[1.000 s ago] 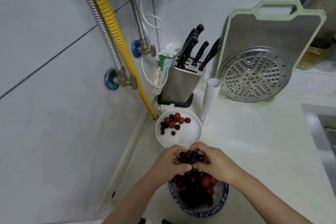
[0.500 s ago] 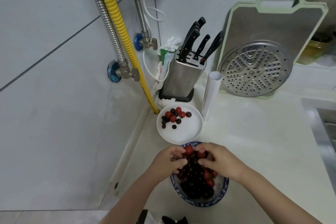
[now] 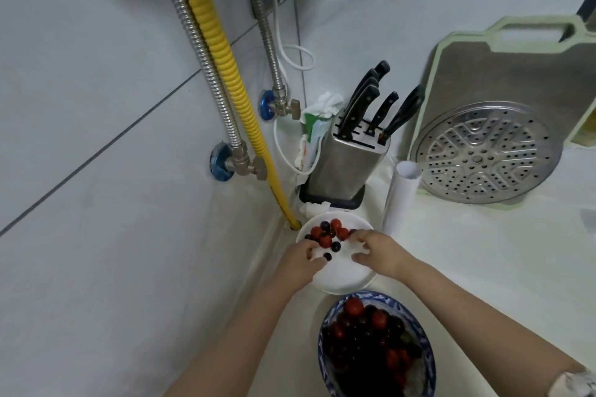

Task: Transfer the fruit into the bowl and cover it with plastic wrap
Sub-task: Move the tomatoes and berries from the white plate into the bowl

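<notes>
Both your hands have left the bowl [image 3: 325, 325], heaped with red and dark fruit [image 3: 364, 342], for the white plate [image 3: 342, 280] at frame centre; left hand [image 3: 298, 263] and right hand [image 3: 379, 251] curl loosely over its remaining fruit [image 3: 325, 237], and whether they grasp any you cannot tell.

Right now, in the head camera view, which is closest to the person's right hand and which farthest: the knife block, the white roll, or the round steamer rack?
From the right hand:
1. White roll, standing just behind it.
2. Knife block, back left.
3. Steamer rack, far back right.
</notes>
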A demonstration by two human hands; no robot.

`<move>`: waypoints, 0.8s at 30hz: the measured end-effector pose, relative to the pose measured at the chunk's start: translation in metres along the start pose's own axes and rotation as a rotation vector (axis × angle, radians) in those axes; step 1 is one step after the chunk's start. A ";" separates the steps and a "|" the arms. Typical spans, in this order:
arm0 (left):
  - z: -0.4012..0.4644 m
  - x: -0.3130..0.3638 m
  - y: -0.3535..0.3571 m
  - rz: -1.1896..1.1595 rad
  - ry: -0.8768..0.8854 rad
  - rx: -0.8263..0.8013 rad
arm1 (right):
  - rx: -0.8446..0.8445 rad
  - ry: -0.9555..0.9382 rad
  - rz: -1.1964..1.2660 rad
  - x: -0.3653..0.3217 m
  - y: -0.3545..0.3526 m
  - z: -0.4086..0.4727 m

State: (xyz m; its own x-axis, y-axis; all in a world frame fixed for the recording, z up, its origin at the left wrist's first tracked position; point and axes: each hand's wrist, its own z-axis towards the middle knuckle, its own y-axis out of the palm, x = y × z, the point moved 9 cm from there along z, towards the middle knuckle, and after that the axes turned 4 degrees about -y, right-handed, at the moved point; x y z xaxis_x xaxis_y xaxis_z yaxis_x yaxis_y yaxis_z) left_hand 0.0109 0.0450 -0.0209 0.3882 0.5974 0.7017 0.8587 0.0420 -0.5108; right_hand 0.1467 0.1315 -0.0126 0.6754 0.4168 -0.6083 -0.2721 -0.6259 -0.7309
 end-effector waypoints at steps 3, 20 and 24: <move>0.015 0.006 0.000 0.118 0.017 0.017 | -0.025 0.015 -0.104 0.003 0.001 0.017; 0.057 0.012 0.016 0.191 -0.037 0.031 | 0.011 0.056 -0.316 0.015 0.033 0.063; 0.059 0.005 0.019 0.236 -0.108 -0.009 | 0.009 0.067 -0.271 0.022 0.036 0.059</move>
State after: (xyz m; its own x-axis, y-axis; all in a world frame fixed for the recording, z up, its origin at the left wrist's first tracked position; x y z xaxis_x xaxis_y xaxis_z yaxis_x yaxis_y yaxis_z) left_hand 0.0097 0.0962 -0.0565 0.5409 0.6718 0.5061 0.7513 -0.1154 -0.6497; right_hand 0.1111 0.1570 -0.0700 0.7683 0.5234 -0.3685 -0.0811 -0.4915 -0.8671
